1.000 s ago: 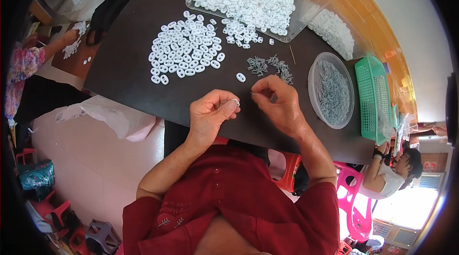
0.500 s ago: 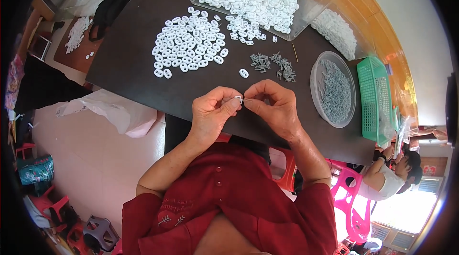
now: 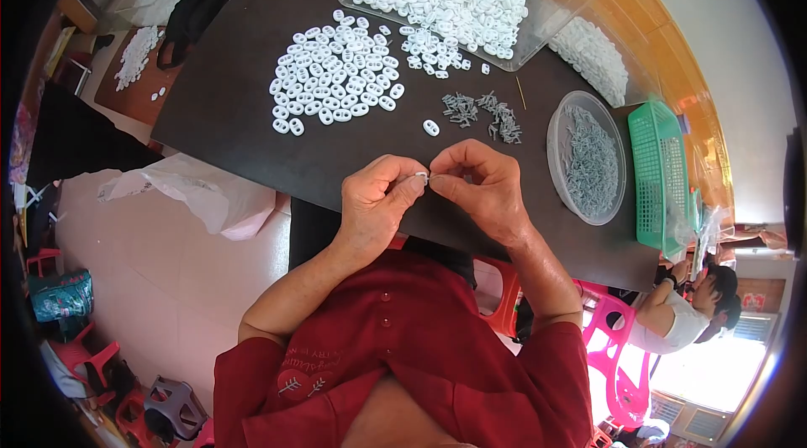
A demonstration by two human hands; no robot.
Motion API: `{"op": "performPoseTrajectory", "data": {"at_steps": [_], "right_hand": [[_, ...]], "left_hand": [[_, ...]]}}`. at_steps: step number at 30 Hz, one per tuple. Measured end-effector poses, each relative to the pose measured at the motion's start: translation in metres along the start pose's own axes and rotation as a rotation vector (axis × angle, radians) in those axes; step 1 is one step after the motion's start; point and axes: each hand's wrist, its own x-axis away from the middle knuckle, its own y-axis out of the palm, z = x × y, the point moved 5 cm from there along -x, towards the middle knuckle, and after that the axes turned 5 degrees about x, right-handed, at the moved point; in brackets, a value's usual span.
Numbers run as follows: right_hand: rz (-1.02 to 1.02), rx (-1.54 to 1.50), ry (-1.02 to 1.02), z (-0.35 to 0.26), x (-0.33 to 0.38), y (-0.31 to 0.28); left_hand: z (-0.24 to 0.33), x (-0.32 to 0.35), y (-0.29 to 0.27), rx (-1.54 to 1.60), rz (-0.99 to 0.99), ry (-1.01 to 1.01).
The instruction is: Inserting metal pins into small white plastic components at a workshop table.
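Observation:
Between thumb and forefinger, my left hand [image 3: 376, 200] pinches a small white plastic piece [image 3: 423, 176]. My right hand [image 3: 481, 189] meets it there, its thumb and finger pressed together at the piece's right side; what they hold is too small to make out. Just beyond my hands lies a single white oval piece with two holes [image 3: 431, 128]. Farther off to the left spreads a pile of similar white ovals [image 3: 332, 78]. Small grey plastic parts [image 3: 460, 109] lie in loose heaps ahead of my right hand.
A clear bin [image 3: 527, 51] of white pieces stands at the back. On the right are a round tub [image 3: 556, 164] of grey parts and a green basket [image 3: 646, 171]. A thin stick [image 3: 521, 93] lies on the dark table [image 3: 227, 95]. Another person [image 3: 681, 313] sits at far right.
My left hand has shifted very slightly to the right, still pinching the white piece against my right fingertips. The piles on the table look the same.

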Motion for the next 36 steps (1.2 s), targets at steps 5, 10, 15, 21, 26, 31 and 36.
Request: {"op": "performPoseTrajectory", "data": {"at_steps": [5,10,15,21,26,31,36], "right_hand": [[0.014,-0.043,0.016,0.003,0.000,0.005],[0.041,-0.161,0.066,0.009,0.000,0.011],[0.051,-0.169,-0.005,0.008,-0.001,0.013],[0.108,-0.073,-0.017,0.003,0.001,0.016],[0.146,-0.097,-0.023,0.004,0.003,0.020],[0.159,-0.108,-0.012,0.006,0.006,0.020],[0.213,-0.033,-0.008,0.012,-0.003,-0.005]], "left_hand": [[0.011,0.001,0.002,-0.270,0.040,0.195],[0.003,0.001,-0.006,-0.137,0.061,0.105],[0.004,0.001,-0.008,-0.009,0.063,0.065],[0.005,0.002,-0.007,-0.039,0.092,0.071],[0.004,0.003,-0.006,-0.144,0.106,0.147],[-0.001,0.005,-0.009,-0.115,0.049,0.065],[0.000,0.003,-0.016,0.136,0.087,-0.020]]}}
